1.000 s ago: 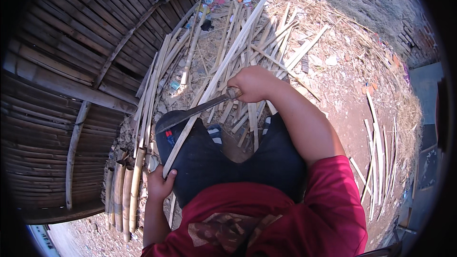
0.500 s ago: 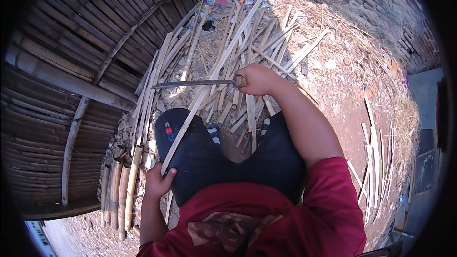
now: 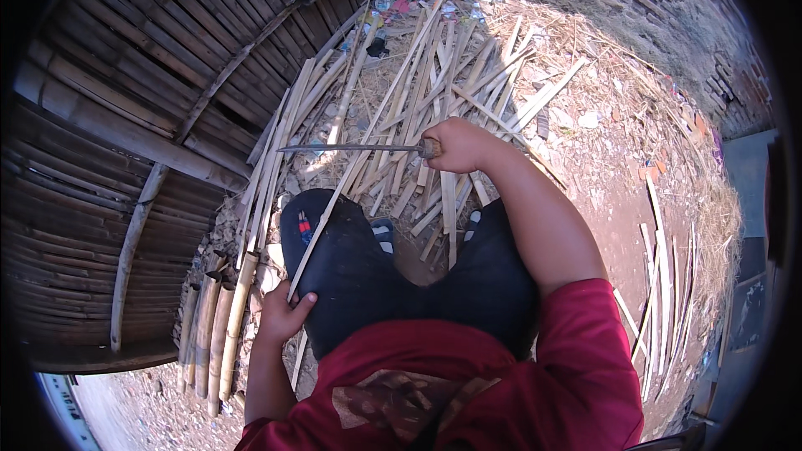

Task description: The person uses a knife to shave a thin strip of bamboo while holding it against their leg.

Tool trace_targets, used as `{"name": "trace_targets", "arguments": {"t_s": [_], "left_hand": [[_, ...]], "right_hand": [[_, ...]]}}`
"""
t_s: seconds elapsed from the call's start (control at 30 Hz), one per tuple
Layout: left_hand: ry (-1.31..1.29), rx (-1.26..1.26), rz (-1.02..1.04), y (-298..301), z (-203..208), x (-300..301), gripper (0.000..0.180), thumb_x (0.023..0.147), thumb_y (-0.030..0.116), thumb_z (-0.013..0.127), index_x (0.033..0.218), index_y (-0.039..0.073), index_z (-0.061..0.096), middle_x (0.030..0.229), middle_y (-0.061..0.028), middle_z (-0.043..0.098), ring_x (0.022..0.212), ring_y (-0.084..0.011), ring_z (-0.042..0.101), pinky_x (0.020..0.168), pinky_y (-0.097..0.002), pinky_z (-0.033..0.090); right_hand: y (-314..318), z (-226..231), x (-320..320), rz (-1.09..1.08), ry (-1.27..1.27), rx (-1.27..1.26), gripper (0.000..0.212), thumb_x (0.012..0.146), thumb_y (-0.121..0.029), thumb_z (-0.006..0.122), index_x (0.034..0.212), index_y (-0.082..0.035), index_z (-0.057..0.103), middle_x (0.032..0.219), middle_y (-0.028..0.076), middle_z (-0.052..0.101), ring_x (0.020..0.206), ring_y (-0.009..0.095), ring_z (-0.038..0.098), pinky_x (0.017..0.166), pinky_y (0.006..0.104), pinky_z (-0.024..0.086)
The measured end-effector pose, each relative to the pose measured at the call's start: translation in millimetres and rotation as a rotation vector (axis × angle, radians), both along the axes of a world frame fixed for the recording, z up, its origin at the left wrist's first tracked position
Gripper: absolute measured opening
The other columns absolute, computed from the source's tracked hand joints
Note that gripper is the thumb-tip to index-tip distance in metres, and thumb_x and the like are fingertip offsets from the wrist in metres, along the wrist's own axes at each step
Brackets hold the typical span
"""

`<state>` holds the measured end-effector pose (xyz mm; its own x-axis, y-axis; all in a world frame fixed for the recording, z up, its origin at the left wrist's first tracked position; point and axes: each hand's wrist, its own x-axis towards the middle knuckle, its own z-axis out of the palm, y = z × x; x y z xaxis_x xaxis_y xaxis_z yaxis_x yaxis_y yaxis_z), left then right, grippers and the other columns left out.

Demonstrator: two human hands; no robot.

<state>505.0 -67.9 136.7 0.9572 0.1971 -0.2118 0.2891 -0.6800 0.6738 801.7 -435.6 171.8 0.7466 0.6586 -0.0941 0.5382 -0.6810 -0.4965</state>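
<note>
Head view: the right hand (image 3: pixel 455 146) has its fingers clamped on a long knife (image 3: pixel 351 148), pointing left! Left hand (image 3: pixel 286 316), fingers gripping a slanting bamboo strip (image 3: pixel 324 228).

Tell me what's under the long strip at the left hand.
Under the strip are dark trousers and, farther out, other loose strips; what it directly covers can't be seen.

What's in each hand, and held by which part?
Right hand: the long-bladed knife, by its handle. Left hand: a long thin strip, toward its near end.
</note>
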Motion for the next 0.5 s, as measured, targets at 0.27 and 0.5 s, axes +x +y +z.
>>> {"name": "trace_targets", "arguments": {"t_s": [0.27,0.5], "left_hand": [[-0.003,0.046,-0.027,2,-6,1,0.041,0.086,0.036,0.079,0.082,0.001,0.060,0.064,-0.0066,0.058,0.058,-0.0152,0.055,0.055,-0.0306,0.044],[0.013,0.085,-0.034,-8,17,3,0.038,0.089,0.035,0.077,0.091,0.000,0.064,0.065,-0.0057,0.058,0.060,-0.0133,0.057,0.056,-0.0304,0.046]], "right_hand": [[6,-2,11,-0.009,-0.024,-0.060,0.035,0.072,-0.025,0.071,0.102,-0.007,0.072,0.093,0.021,0.071,0.092,0.039,0.069,0.081,0.0459,0.055],[-17,-23,34,-0.224,0.018,0.072,0.040,0.074,-0.027,0.071,0.104,-0.001,0.069,0.098,0.023,0.071,0.095,0.040,0.068,0.085,0.0453,0.054]]}}
